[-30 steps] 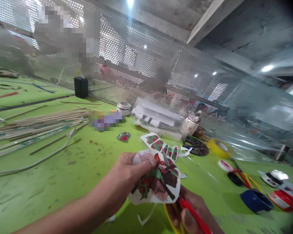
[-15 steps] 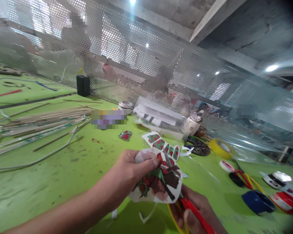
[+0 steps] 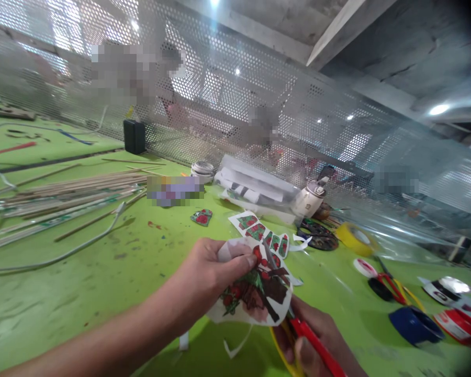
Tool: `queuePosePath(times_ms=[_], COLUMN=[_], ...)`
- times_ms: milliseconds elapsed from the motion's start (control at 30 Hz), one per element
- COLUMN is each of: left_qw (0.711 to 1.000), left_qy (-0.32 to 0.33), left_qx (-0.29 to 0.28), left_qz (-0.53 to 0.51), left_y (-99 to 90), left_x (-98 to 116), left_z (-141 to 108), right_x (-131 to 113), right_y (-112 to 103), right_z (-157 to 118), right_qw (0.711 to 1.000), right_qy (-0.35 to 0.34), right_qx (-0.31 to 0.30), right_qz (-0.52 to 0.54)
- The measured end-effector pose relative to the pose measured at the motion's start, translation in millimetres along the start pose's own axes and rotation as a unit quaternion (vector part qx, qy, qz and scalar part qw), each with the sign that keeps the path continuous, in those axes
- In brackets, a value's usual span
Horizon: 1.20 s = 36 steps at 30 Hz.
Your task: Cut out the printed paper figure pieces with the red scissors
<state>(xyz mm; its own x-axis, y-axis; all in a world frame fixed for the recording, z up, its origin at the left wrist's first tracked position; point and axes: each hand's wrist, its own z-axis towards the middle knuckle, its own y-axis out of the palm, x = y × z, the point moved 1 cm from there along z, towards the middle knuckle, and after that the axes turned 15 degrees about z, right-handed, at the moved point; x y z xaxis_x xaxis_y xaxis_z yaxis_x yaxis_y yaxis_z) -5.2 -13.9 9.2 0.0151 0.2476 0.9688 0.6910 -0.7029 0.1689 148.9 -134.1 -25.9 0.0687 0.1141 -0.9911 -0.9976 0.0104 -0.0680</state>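
Note:
Between thumb and fingers, my left hand pinches a painted paper cutout with red, green and dark brown shapes on white. My right hand is wrapped round the handles of red and yellow scissors. Their blades meet the paper's right side, partly hidden by it. Just beyond the paper lies a white sheet with small red and green painted pieces. A single cut piece rests further left. Thin white paper scraps lie on the green table below my hands.
To the left spread several thin wooden sticks and a white cable. Yellow tape, a second pair of scissors and a blue roll sit at the right. A perforated screen stands behind, with blurred people beyond.
Both hands, the paper and the scissors keep almost the same position. Behind the screen, a blurred person on the left has shifted.

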Motion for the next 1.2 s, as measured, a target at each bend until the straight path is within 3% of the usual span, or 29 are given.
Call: queuePosePath(times_ms=[567,1000,1200], left_qw=[0.999,1.000,0.999], left_qy=[-0.003,0.001,0.002], left_qx=[0.008,-0.003,-0.007], left_qz=[0.033,0.025,0.044], left_y=[1.0,-0.1,-3.1], left_x=[3.7,-0.5,2.7], left_z=[-0.7,-1.2,-0.9], right_x=[-0.1,5.8,2.6], right_y=[-2.6,-2.7,-4.3], right_z=[1.8,-1.9,0.0], right_qw=[0.999,0.999,0.999], right_qy=[-0.016,-0.032,-0.009], right_qx=[-0.032,0.016,-0.024], right_qz=[0.016,-0.006,0.024])
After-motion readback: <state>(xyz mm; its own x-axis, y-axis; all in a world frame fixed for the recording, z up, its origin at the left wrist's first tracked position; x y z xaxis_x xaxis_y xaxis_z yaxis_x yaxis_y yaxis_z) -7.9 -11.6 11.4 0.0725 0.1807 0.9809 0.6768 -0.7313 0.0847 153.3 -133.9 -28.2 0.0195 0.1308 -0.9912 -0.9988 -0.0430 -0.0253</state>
